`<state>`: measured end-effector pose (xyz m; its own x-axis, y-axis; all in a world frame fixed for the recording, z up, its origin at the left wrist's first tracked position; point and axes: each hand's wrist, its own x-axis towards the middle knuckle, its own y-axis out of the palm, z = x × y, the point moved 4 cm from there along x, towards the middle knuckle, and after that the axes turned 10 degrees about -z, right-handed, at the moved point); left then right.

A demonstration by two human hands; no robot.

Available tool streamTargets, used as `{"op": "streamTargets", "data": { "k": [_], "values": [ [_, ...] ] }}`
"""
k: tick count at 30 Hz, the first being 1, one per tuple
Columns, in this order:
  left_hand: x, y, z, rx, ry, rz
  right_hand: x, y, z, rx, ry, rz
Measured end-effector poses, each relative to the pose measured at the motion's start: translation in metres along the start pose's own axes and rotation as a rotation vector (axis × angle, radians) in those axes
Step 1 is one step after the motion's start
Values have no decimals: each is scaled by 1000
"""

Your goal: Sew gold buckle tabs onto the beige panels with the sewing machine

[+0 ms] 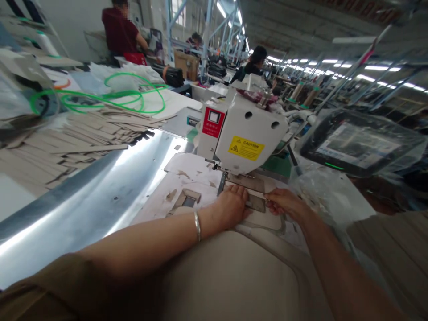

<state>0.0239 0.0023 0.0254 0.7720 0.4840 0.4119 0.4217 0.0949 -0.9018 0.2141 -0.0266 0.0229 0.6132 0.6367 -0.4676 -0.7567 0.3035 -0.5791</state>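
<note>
My left hand (230,206) and right hand (282,201) rest flat and apart, clamped on nothing, on one beige panel (264,220) before one sewing machine (242,133). One bangle (197,225) circles my left wrist.

Fluorescent lights (334,67) line the long factory ceiling (301,26), above blue steel framing (204,44) and a white wall (73,31).

A panel (190,171) lies under a sewing machine (249,133), with a screen (361,142) to the machine's right. Stacked strips (67,151) lie to the left, beyond a metal tabletop (83,196), and tubing (110,96) lies behind them.
</note>
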Motion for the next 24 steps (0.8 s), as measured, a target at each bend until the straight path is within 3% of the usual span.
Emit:
{"op": "streamTargets", "data": {
  "k": [5,13,24],
  "values": [
    [-20,-14,25,29,-12,-9,-3,2,-1,29,-7,-6],
    [-21,-6,28,32,44,-3,0,-1,0,-12,1,47],
    [-19,-13,34,39,16,5,-2,2,7,-95,-23,-13]
  ]
}}
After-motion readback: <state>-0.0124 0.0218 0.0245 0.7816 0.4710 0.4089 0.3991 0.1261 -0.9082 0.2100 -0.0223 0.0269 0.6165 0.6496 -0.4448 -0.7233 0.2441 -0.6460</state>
